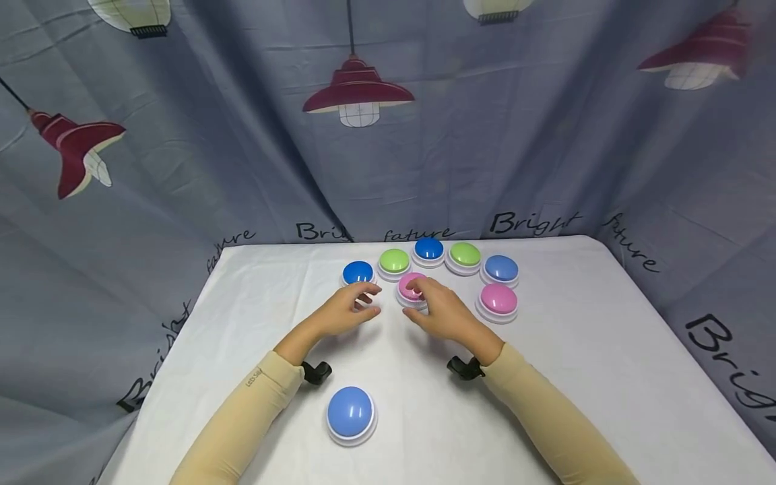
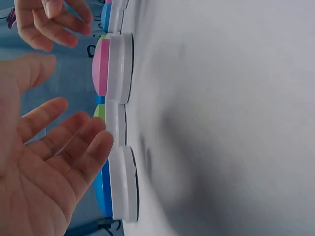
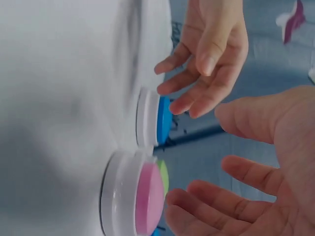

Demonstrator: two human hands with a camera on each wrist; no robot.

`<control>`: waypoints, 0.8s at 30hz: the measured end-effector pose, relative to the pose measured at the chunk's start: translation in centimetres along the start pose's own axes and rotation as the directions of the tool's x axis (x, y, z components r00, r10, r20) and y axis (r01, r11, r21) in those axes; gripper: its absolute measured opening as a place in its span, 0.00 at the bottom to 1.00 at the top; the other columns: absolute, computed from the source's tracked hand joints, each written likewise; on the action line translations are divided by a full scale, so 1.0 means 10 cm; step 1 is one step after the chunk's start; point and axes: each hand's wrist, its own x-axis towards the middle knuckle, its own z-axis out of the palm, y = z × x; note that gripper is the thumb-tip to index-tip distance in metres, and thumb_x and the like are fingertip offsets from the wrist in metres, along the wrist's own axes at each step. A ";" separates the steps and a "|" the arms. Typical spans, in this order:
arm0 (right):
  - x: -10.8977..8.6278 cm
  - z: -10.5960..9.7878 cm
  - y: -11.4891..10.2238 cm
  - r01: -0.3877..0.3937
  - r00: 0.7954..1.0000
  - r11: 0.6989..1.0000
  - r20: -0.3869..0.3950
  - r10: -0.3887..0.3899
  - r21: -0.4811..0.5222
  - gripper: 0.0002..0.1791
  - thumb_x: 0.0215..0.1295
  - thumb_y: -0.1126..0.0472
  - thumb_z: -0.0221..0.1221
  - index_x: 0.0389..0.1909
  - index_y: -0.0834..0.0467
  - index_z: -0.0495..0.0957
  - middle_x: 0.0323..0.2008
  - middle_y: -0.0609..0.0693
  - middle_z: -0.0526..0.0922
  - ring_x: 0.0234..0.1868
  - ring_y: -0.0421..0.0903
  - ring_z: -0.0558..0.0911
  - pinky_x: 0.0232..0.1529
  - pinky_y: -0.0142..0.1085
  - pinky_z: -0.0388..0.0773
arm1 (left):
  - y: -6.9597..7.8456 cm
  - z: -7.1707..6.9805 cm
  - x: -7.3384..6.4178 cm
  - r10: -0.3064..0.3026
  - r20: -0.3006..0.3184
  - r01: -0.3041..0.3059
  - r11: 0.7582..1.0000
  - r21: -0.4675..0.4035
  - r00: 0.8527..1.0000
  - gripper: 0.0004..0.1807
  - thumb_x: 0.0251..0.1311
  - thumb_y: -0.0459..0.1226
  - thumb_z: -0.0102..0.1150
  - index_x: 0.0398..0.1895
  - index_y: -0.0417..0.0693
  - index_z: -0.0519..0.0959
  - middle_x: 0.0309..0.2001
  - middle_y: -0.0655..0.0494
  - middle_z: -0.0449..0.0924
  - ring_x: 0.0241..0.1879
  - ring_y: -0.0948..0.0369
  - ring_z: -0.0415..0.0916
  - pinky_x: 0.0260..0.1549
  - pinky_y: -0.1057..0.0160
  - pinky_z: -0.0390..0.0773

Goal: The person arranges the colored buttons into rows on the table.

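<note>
Both hands hover over the white table, palms facing one another, with nothing in them. The left hand (image 1: 347,310) has loosely bent fingers and is nearest a dark blue push button (image 1: 358,271) on a white round base. The right hand (image 1: 445,312) is by a pink push button (image 1: 411,285), its fingers overlapping that button in the head view. In the left wrist view, relaxed fingers (image 2: 74,147) appear in front of the blue button (image 2: 104,189). The right wrist view has the right fingertips beside the pink dome (image 3: 150,199).
Behind the hands sit a green button (image 1: 394,261), another dark blue one (image 1: 429,248), and a second green one (image 1: 465,254). To the right are a light blue button (image 1: 501,268) and a pink one (image 1: 499,298). Another light blue button (image 1: 350,411) lies between the forearms. A curtain (image 1: 388,168) hangs behind.
</note>
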 end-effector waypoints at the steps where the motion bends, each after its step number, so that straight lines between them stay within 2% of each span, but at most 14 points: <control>1: 0.02 -0.01 0.03 -0.012 1.000 1.000 -0.004 0.012 0.006 0.27 0.62 0.53 0.67 0.59 0.59 0.72 0.51 0.56 0.79 0.51 0.52 0.80 0.51 0.46 0.79 | 0.01 0.00 0.04 -0.001 -0.005 0.001 1.000 0.003 1.000 0.28 0.66 0.42 0.62 0.65 0.38 0.71 0.61 0.42 0.74 0.56 0.52 0.75 0.53 0.55 0.76; 7: 0.12 -0.09 0.19 -0.048 0.998 0.998 -0.041 0.049 0.026 0.28 0.62 0.55 0.67 0.60 0.62 0.72 0.54 0.61 0.78 0.53 0.57 0.78 0.53 0.49 0.77 | 0.04 0.02 0.26 0.002 -0.028 -0.001 1.000 0.031 1.000 0.29 0.65 0.42 0.63 0.65 0.37 0.70 0.61 0.42 0.73 0.57 0.53 0.74 0.55 0.55 0.75; 13: 0.16 -0.08 0.35 -0.101 0.994 0.994 -0.041 0.103 0.042 0.27 0.60 0.62 0.66 0.59 0.63 0.70 0.57 0.63 0.75 0.59 0.58 0.74 0.60 0.53 0.71 | -0.05 0.08 0.39 0.000 -0.056 -0.001 1.000 -0.021 0.998 0.29 0.64 0.38 0.64 0.64 0.34 0.70 0.61 0.41 0.74 0.59 0.49 0.73 0.57 0.55 0.74; 19: 0.19 0.00 0.50 -0.108 0.994 0.987 -0.008 0.109 0.117 0.28 0.58 0.66 0.66 0.59 0.64 0.68 0.58 0.64 0.74 0.63 0.61 0.72 0.63 0.54 0.67 | -0.11 0.15 0.51 -0.022 -0.040 0.022 1.000 -0.011 0.999 0.31 0.61 0.38 0.67 0.65 0.35 0.70 0.61 0.43 0.75 0.60 0.51 0.73 0.58 0.56 0.73; 24: 0.22 0.09 0.60 -0.095 0.995 0.981 0.008 0.095 0.167 0.28 0.58 0.65 0.68 0.57 0.65 0.68 0.56 0.63 0.75 0.61 0.61 0.73 0.64 0.53 0.67 | -0.14 0.20 0.62 -0.026 -0.012 0.026 1.000 0.011 1.000 0.33 0.60 0.40 0.69 0.66 0.39 0.70 0.62 0.47 0.75 0.60 0.56 0.74 0.59 0.62 0.72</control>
